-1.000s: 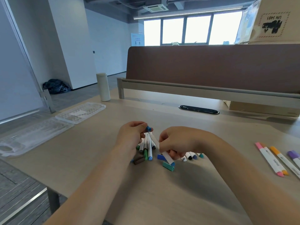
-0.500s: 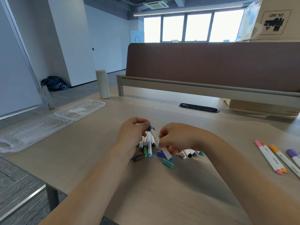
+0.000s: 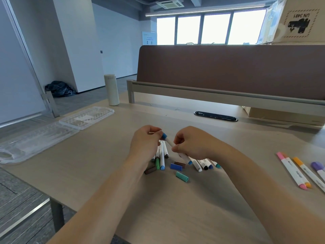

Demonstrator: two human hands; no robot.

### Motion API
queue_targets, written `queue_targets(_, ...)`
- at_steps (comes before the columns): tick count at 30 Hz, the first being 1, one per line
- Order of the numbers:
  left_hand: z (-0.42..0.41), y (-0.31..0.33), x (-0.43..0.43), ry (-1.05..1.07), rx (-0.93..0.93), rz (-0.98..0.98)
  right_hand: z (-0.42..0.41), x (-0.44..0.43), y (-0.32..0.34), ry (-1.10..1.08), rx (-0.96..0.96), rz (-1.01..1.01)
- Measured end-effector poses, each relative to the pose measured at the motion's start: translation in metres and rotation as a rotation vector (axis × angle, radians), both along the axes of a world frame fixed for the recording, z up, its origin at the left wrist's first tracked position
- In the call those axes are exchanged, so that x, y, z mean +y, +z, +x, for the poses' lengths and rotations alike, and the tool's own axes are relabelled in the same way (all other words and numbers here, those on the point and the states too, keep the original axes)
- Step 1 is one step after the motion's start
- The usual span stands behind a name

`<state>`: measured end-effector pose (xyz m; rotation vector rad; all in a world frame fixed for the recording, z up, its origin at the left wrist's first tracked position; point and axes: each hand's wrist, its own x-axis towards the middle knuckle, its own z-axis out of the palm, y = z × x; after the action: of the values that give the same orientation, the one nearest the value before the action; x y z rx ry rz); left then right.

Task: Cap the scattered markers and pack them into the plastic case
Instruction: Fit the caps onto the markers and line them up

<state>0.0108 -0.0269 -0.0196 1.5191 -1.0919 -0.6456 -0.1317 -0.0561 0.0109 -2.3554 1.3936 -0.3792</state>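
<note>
step: capping one marker; looks early in the task, packing not started
left hand (image 3: 145, 143): fingertips pinch the blue cap (image 3: 164, 136) at the marker's upper end
right hand (image 3: 191, 143): curled round the white barrel (image 3: 169, 142), lower end sticks out under the palm
marker position: held off the table (image 3: 123, 182) between both hands, tilted, above the marker pile (image 3: 161, 156)
cap seated?: cannot tell
how to do it: keep cap and barrel in line, push straight along the axis, grip the barrel firmly near the cap
risk: a skewed push may jam the cap or ink the fingers
next caps: teal cap (image 3: 182, 176), dark blue cap (image 3: 175, 166), brown cap (image 3: 150, 170) loose beside the pile; match colours
plastic case (image 3: 35, 138): open, far left of the table, well apart from the hands
capped markers (image 3: 292, 170): far right, waiting
</note>
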Motion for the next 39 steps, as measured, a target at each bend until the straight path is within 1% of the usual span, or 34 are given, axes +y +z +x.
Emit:
queue_targets(2,-0.002,0.001,0.0,-0.038,-0.041,0.049,-0.001,-0.006,-0.005,-0.074,0.004,-0.03)
queue_targets(4,-0.004,0.002,0.0,-0.032,-0.112,0.086,-0.003,-0.011,-0.011,-0.137,0.077,-0.035)
queue_targets(6,-0.005,0.002,0.001,-0.034,-0.115,0.076,-0.006,-0.013,-0.017,-0.171,0.169,-0.028)
queue_targets(8,-0.004,0.001,0.002,-0.047,-0.101,0.069,-0.008,-0.014,-0.02,-0.194,0.222,-0.027)
queue_targets(11,-0.002,0.001,0.004,-0.055,-0.103,0.063,-0.008,-0.015,-0.022,-0.211,0.264,-0.011)
queue_targets(14,-0.002,0.001,0.006,-0.069,-0.116,0.076,-0.007,-0.015,-0.027,-0.225,0.291,-0.041)
queue_targets(17,0.0,-0.001,0.009,-0.081,-0.121,0.084,-0.006,-0.013,-0.029,-0.22,0.283,-0.086)
queue_targets(20,0.006,0.001,0.014,-0.087,-0.104,0.073,0.001,-0.013,-0.029,-0.215,0.226,-0.124)
queue_targets(22,0.014,0.002,0.017,-0.077,-0.102,0.061,0.013,-0.011,-0.028,-0.202,0.167,-0.116)
queue_targets(24,0.022,0.003,0.02,-0.067,-0.102,0.061,0.026,-0.009,-0.026,-0.179,0.131,-0.066)
queue_targets(26,0.031,0.002,0.023,-0.053,-0.102,0.06,0.036,-0.005,-0.023,-0.156,0.15,-0.006)
queue_targets(29,0.043,0.002,0.029,-0.032,-0.099,0.054,0.048,-0.002,-0.02,-0.151,0.237,0.048)
queue_targets(34,0.064,-0.005,0.035,-0.022,-0.107,0.098,0.06,0.0,-0.02,-0.146,0.338,0.055)
queue_targets(36,0.07,-0.009,0.036,-0.027,-0.142,0.144,0.063,0.0,-0.019,-0.153,0.341,0.063)
queue_targets(39,0.073,-0.014,0.04,-0.053,-0.268,0.253,0.066,0.001,-0.018,-0.173,0.299,0.1)
